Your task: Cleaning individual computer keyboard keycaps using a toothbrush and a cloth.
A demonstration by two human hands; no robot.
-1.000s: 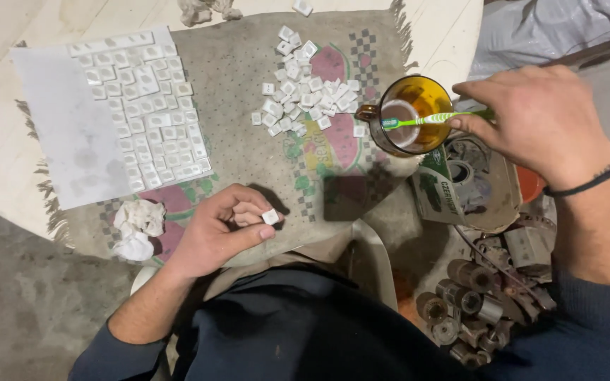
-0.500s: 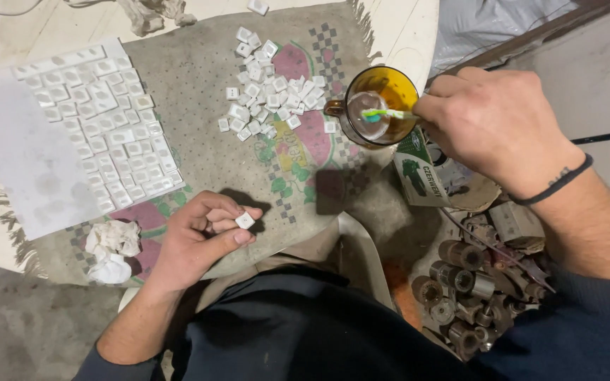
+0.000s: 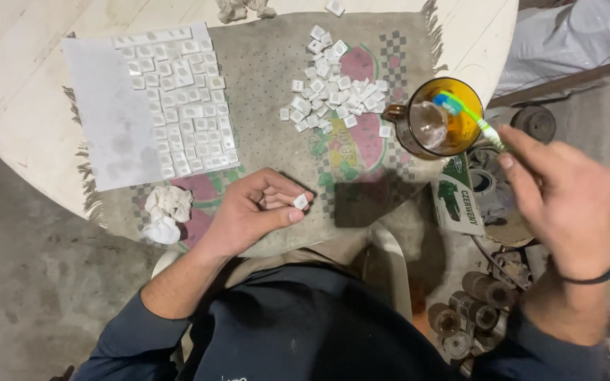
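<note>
Down at the near edge of the round white table (image 3: 30, 141), the person's left hand (image 3: 252, 215) is curled up and pinching a small white keycap (image 3: 301, 202) between thumb and fingertips, resting on the patterned cloth mat (image 3: 262, 92) that covers most of the tabletop. Over on the right, the right hand (image 3: 566, 204) is holding a green toothbrush (image 3: 471, 116) by the handle, fingers wrapped loosely around it, and the blue bristle end is sitting over the mouth of an amber glass mug (image 3: 435, 127) with some liquid in it. That mug stands at the right edge of the mat, just beside a loose pile of white keycaps (image 3: 333, 85) scattered in the far middle. On the left side of the mat there's a pale sheet (image 3: 107, 134) with a whole grid of keycaps (image 3: 181, 99) laid out in neat rows on its right part. A crumpled white tissue (image 3: 166, 212) sits near the left hand, just left of it. Past the table on the right, lower down, there's a green and white box (image 3: 457, 201) and a bunch of rusty cylindrical metal parts (image 3: 471, 310) on the floor.
</note>
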